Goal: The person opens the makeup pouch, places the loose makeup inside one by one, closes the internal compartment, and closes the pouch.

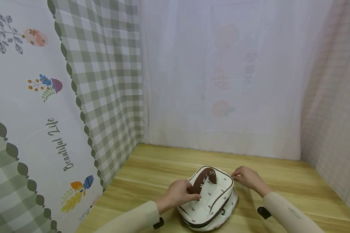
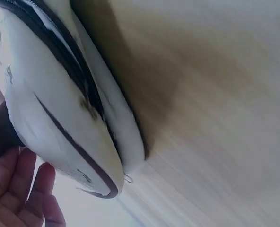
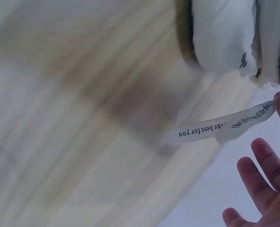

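A small white bag (image 1: 213, 197) with dark brown piping and a tiny bow print lies on the table. A brown lettered patch (image 1: 202, 181) crosses its front. My left hand (image 1: 179, 193) grips the bag at this brown part, thumb over the front. In the left wrist view, the fingers (image 2: 24, 179) curl by the bag's edge beside the dark zipper (image 2: 69, 56). At the bag's far right corner, my right hand (image 1: 248, 178) pinches the zipper pull. A pale printed ribbon (image 3: 201, 132) trails from those fingertips, the other fingers spread. The pull itself is mostly hidden.
The wood-grain table (image 1: 154, 165) extends around the bag. A green checked cloth (image 1: 110, 64) hangs on the left, a white curtain (image 1: 178, 81) at the back, and another pale curtain (image 1: 338, 129) on the right. Dark wrist straps (image 1: 263, 213) show below the sleeves.
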A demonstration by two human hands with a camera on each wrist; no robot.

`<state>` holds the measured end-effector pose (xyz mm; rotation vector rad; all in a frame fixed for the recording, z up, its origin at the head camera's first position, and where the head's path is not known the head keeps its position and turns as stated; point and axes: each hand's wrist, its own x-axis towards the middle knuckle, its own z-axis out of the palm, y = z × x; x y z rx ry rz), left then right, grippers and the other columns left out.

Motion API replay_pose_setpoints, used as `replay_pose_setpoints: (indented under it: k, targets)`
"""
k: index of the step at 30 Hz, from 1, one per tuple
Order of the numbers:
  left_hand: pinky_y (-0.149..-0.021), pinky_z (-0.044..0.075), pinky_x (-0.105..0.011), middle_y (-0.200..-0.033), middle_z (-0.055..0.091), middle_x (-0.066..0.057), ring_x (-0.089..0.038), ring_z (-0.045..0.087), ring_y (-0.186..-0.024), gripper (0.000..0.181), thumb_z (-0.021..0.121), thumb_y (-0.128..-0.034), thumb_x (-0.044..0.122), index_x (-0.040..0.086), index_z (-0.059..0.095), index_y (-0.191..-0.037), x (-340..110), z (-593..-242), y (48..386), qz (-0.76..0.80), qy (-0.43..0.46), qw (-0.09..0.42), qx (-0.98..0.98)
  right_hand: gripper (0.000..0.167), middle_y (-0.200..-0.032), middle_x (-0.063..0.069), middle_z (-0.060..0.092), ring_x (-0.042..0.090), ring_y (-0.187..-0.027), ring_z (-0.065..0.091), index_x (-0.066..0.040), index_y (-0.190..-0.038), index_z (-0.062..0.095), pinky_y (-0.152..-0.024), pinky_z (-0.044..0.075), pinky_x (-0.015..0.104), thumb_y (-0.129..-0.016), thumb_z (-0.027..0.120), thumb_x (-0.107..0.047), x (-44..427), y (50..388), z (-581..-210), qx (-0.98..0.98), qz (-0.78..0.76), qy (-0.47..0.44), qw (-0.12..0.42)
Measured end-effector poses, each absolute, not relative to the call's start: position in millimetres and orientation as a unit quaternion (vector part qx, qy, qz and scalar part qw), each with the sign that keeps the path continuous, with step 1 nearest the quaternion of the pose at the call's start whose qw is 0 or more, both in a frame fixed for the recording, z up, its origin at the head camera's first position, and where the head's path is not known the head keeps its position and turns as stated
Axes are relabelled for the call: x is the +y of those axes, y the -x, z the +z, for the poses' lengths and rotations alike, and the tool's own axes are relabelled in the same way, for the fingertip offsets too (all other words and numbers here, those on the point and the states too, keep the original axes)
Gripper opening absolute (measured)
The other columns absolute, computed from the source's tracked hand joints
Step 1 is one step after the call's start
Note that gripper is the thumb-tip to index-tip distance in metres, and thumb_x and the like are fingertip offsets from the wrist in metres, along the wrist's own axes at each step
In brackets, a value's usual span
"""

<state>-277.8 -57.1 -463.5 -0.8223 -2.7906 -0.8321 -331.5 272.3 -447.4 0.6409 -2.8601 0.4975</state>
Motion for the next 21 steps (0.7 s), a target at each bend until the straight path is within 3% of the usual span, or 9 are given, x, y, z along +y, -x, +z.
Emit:
replay_pose_setpoints:
  k: [9, 13, 16, 21]
  targets:
    - [-0.047, 0.031, -0.019, -0.052, 0.045, 0.020, 0.001, 0.041, -0.050, 0.046, 0.074, -0.0816, 0.057, 0.024, 0.055, -0.057, -29, -463, 254, -0.228, 0.298, 0.089, -0.923, 0.009, -0.100, 0.008, 0.071, 0.032, -0.095, 0.065, -0.017, -0.092, 0.080, -0.073, 0.050, 0.053, -0.089, 0.072, -0.014, 250, 350, -447, -0.967, 0.129, -0.193, 0.107]
    - [-0.048, 0.030, -0.016, -0.055, 0.049, 0.022, 0.006, 0.040, -0.051, 0.041, 0.073, -0.0821, 0.058, 0.026, 0.065, -0.058, -23, -463, 251, -0.196, 0.336, 0.091, -0.917, 0.010, -0.100, 0.010, 0.071, 0.034, -0.096, 0.065, -0.015, -0.093, 0.080, -0.074, 0.050, 0.056, -0.089, 0.070, -0.012, 246, 351, -450, -0.967, 0.139, -0.181, 0.114]
    - [-0.049, 0.031, -0.012, -0.060, 0.050, 0.023, 0.009, 0.040, -0.055, 0.034, 0.072, -0.0860, 0.052, 0.026, 0.071, -0.064, -29, -464, 256, -0.189, 0.385, 0.092, -0.899, 0.011, -0.101, 0.012, 0.071, 0.035, -0.096, 0.065, -0.015, -0.094, 0.080, -0.074, 0.049, 0.057, -0.090, 0.070, -0.012, 244, 351, -452, -0.968, 0.146, -0.174, 0.109]
    - [-0.054, 0.034, -0.008, -0.068, 0.054, 0.013, 0.008, 0.041, -0.059, 0.031, 0.059, -0.0966, 0.029, 0.016, 0.071, -0.071, -47, -469, 269, -0.237, 0.460, 0.079, -0.852, 0.011, -0.103, 0.012, 0.071, 0.037, -0.097, 0.065, -0.014, -0.095, 0.080, -0.075, 0.048, 0.059, -0.090, 0.070, -0.011, 243, 351, -452, -0.969, 0.157, -0.164, 0.095]
